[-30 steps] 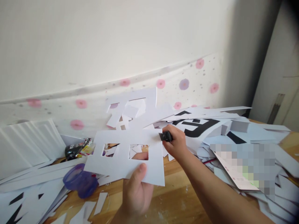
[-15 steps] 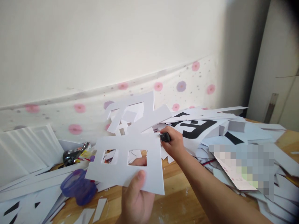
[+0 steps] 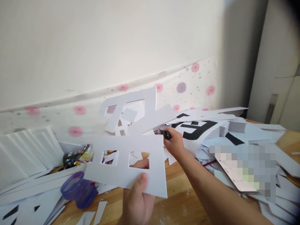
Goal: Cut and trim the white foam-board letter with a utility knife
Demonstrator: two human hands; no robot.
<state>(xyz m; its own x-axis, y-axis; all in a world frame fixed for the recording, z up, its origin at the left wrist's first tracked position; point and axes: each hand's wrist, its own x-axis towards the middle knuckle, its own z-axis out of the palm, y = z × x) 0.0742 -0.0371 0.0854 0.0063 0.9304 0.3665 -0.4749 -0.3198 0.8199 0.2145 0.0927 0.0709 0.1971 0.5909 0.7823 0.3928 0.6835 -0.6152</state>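
Note:
A white foam-board cut-out (image 3: pixel 105 175) with two rectangular windows is held up in front of me. My left hand (image 3: pixel 138 197) grips its lower edge, thumb on the front face and a finger visible through the right window. The cut-out's upper part (image 3: pixel 147 120) has angled arms and more openings. At the board's right edge, my right hand (image 3: pixel 173 141) is closed around a black-handled craft knife (image 3: pixel 167 134). A thin tip points up and left from the knife, beside the board's upper right corner; whether it touches the board, I cannot tell.
A blue-purple translucent plastic jar (image 3: pixel 79 190) stands on the wooden table (image 3: pixel 180 200) at left, with a dark shiny packet (image 3: pixel 75 156) behind it. White board scraps (image 3: pixel 100 212) lie around. Sheets with black printed shapes (image 3: pixel 199 128) pile up at right. A flowered covering (image 3: pixel 181 87) lines the wall.
The cut-out has shifted slightly right and turned a little in my left hand. My right hand has tilted the knife, so its tip now points upward, away from the board's edge.

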